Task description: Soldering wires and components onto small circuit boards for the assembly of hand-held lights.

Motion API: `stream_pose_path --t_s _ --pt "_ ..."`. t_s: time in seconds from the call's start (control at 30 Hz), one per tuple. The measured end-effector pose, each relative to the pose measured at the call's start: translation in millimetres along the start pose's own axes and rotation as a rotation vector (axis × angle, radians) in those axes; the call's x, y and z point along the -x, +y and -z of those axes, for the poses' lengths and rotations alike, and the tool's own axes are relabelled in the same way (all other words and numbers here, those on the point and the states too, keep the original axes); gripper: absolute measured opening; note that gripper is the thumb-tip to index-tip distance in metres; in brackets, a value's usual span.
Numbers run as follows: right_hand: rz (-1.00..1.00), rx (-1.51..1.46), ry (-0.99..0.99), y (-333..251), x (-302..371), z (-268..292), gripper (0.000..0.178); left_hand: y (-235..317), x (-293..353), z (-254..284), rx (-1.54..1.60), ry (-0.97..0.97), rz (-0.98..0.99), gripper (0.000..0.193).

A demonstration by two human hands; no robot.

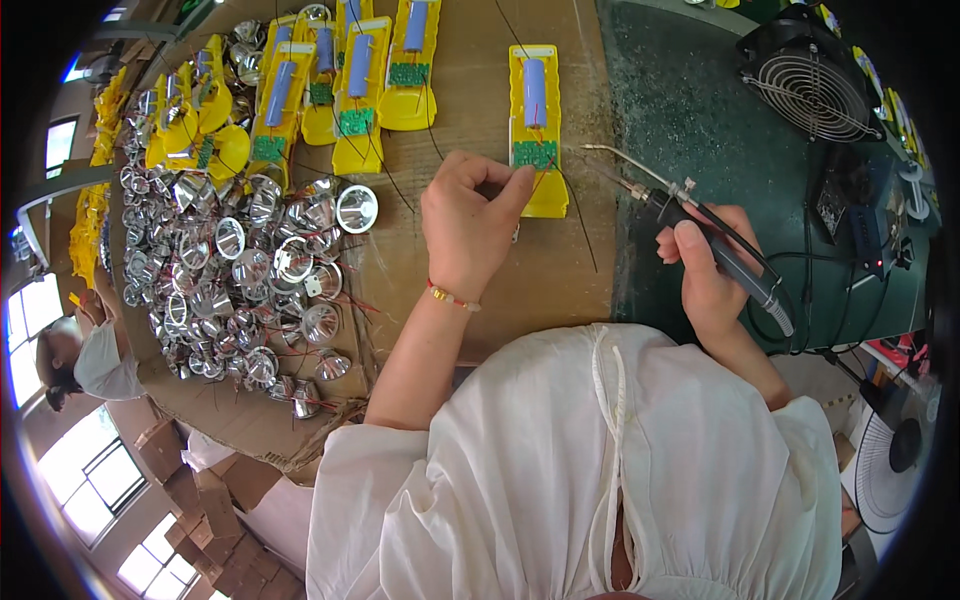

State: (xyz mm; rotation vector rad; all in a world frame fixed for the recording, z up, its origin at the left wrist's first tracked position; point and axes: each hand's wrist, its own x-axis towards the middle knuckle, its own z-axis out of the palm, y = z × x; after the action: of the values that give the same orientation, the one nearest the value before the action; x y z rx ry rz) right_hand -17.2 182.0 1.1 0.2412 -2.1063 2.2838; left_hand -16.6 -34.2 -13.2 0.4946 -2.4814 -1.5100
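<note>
In front of me lies a yellow plastic housing with a purple cylindrical battery cell and a green circuit board in it. Thin black and red wires run from the board. My left hand is closed in a pinch at the board's lower left edge; what its fingertips hold, if anything, is too small to make out. My right hand grips a black soldering iron with a thin metal feed tube fixed alongside. The iron's tip points left toward the board, apart from it.
Shiny reflector cups are heaped at left, with several similar yellow housings behind them. Cardboard covers the left work surface; a green mat lies at right. A black fan with a round grille and a blue-black box stand there.
</note>
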Motion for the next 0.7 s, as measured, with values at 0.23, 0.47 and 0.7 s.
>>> stream_pose_path --t_s 0.23,0.47,0.7 --pt "-0.075 -0.079 0.022 1 4 12 0.016 5 2 4 -0.036 -0.055 0.116 0.018" --pt "-0.059 -0.085 0.052 -1 6 28 0.017 -9 34 67 0.255 0.127 -0.077 0.033" --pt "-0.087 -0.108 -0.025 -1 13 17 0.018 -9 46 26 0.100 0.271 -0.249 0.004"
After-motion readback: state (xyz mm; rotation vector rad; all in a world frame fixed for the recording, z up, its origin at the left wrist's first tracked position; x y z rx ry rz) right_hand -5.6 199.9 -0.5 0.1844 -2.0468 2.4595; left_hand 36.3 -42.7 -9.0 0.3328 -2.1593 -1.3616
